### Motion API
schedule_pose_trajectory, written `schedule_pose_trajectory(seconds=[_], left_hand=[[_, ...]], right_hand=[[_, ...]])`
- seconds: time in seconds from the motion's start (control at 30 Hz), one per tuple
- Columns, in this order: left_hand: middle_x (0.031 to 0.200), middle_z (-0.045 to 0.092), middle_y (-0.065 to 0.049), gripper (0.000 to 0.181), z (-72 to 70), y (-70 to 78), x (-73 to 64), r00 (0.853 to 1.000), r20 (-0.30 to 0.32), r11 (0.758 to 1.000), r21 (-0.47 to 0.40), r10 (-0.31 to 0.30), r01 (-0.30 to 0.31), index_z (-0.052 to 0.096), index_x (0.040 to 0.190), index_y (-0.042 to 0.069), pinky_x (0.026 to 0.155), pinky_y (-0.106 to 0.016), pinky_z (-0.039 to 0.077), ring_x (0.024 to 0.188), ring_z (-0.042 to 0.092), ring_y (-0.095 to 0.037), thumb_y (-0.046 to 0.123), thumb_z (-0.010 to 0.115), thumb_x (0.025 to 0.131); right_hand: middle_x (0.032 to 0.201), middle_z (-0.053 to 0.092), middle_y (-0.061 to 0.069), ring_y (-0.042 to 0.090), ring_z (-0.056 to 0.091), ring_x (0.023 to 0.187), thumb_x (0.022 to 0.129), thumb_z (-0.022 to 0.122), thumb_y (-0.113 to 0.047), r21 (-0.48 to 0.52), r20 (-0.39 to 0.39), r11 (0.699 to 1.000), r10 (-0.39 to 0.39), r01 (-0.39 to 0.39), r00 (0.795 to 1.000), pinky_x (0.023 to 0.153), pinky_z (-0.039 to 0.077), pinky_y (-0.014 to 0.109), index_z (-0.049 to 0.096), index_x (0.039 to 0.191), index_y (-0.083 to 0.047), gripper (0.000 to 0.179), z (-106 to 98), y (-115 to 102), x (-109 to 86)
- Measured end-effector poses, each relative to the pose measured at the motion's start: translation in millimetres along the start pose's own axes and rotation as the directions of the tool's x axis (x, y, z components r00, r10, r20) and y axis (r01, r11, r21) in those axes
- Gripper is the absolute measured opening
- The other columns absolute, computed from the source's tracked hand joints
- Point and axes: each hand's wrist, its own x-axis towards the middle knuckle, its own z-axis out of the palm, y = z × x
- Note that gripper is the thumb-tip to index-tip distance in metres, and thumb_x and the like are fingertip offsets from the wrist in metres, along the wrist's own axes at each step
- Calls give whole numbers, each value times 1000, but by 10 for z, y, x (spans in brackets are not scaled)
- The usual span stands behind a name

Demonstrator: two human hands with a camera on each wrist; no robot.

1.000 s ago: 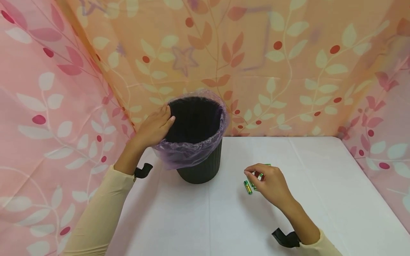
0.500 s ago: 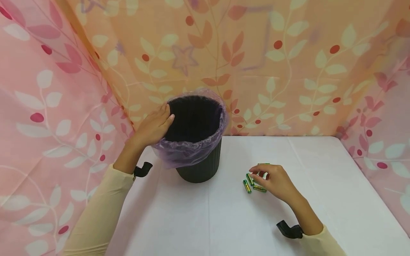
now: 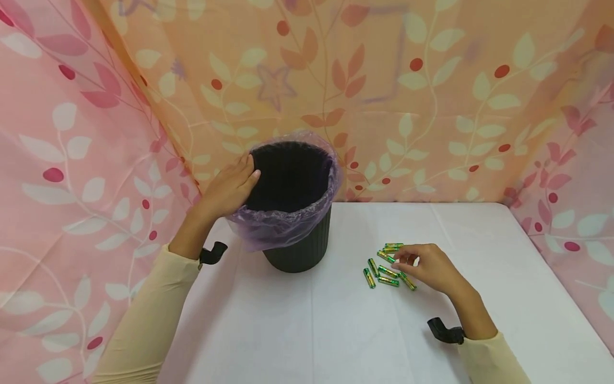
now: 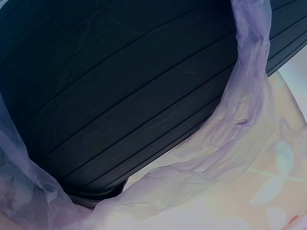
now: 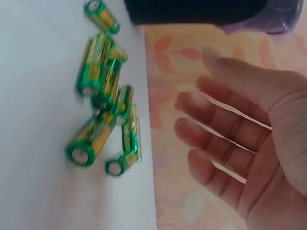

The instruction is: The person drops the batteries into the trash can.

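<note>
A black ribbed trash bin (image 3: 307, 250) with a purple plastic liner (image 3: 283, 229) folded over its rim stands left of centre in the head view. My left hand (image 3: 227, 186) rests on the bin's left rim, fingers extended, thumb tip at the opening. The left wrist view is filled by the ribbed dark wall and the liner (image 4: 249, 96); that hand is out of its sight. Several green and gold batteries (image 3: 388, 271) lie loosely grouped right of the bin. Over their right side is my right hand (image 3: 429, 266), fingers loosely bent. Nothing lies in its palm in the right wrist view.
A white cloth (image 3: 268, 330) covers the table. Orange leaf-patterned fabric (image 3: 431, 133) hangs behind it, and pink patterned fabric (image 3: 72, 213) rises close at the left, with more at the right. The tall bin stands near the table's back edge.
My right hand has drawn back to the right, away from the bin, uncovering more of the batteries. My left hand keeps its place on the rim.
</note>
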Motion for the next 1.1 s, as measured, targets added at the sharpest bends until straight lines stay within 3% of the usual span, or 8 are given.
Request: schedule_pose_trajectory(seconds=[0.2, 0.5, 0.8, 1.1], left_hand=[[166, 7, -26, 65, -2, 11, -9, 1000, -7, 1000, 1, 2, -2, 13, 157, -10, 125, -51, 2, 155, 2, -36, 36, 24, 111], [167, 6, -25, 64, -6, 17, -11, 1000, -7, 1000, -8, 2, -2, 13, 157, -10, 125, -50, 3, 155, 2, -36, 34, 24, 112], [166, 8, -26, 64, -12, 21, -12, 1000, -13, 1000, -1, 9, -9, 14, 157, -10, 125, -52, 4, 155, 3, -37, 34, 24, 112], [166, 8, -26, 63, -22, 37, -40, 1000, -12, 1000, -4, 12, -12, 14, 157, -10, 125, -52, 3, 155, 3, -36, 33, 25, 112]], right_hand=[[68, 58, -14, 5, 52, 66, 82, 86, -26, -33, 122, 997, 69, -65, 990, 59, 45, 25, 73, 83, -22, 14, -36, 66, -21], [70, 60, -9, 11, 52, 68, 78, 88, -26, -84, 249, 980, 197, -181, 948, 62, 44, 31, 70, 82, -16, 21, -67, 111, -79], [69, 58, -7, 13, 52, 66, 74, 90, -30, -114, 282, 963, 267, -245, 921, 59, 42, 33, 67, 77, -17, 27, -44, 133, -125], [68, 54, -4, 15, 49, 67, 73, 91, -29, -150, 284, 956, 288, -254, 915, 58, 39, 33, 65, 74, -17, 28, -24, 122, -144]])
